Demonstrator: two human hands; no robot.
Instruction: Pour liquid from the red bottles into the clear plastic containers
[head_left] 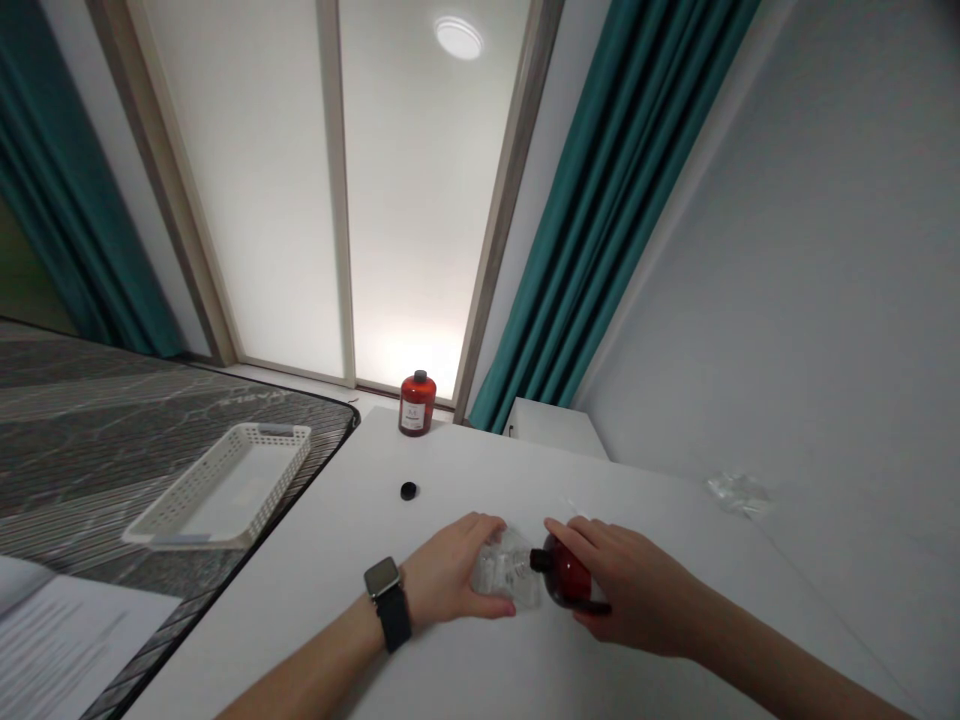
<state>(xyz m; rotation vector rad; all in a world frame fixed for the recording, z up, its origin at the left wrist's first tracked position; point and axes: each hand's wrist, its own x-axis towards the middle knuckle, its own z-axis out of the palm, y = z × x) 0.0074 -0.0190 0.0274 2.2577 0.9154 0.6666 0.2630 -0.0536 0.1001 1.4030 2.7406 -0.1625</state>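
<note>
My left hand (457, 572), with a dark watch on its wrist, is wrapped around a clear bottle (506, 568) above the white table. In my right hand (626, 580) is a dark red bottle (568, 572), tipped on its side. Its black neck points left and meets the clear bottle's mouth area; whether they touch or liquid flows, I cannot tell. A small black cap (409, 491) lies on the table beyond my left hand. Farther back stands another red bottle (417, 404), upright, with a white label and a dark cap.
A white perforated basket (225, 490) rests on the dark patterned mat surface at left, near printed paper (71, 640). Crumpled clear plastic (739, 493) lies by the wall at right. A white cabinet (559, 428) stands behind the white table (352, 530), below a teal curtain (592, 230).
</note>
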